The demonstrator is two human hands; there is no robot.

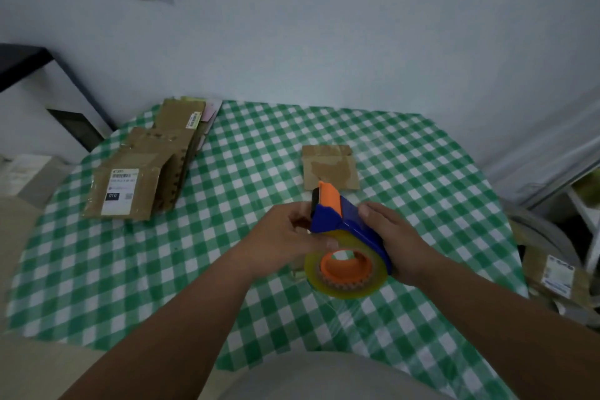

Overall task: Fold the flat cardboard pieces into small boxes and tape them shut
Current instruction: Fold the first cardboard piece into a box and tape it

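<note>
Head view shows the blue and orange plastic tape dispenser [344, 230], loaded with a roll of clear yellowish tape [346, 273], held above the near middle of the table: the right hand [394, 242] curls round its blue body, and the left hand [285, 237] pinches at its front, likely feeling for the tape end, though the fingertips are partly hidden. It looks light and rigid; the body is the safe hold, away from the cutter edge. One small flat brown cardboard piece [329, 167] lies just beyond it, thin and easily creased, best taken by its edges. A stack of flattened brown cardboard pieces with labels [146, 169] lies far left. The green-and-white checked tablecloth [130, 269] looks glossy and likely slippery; a pale wall [324, 26] stands behind.
</note>
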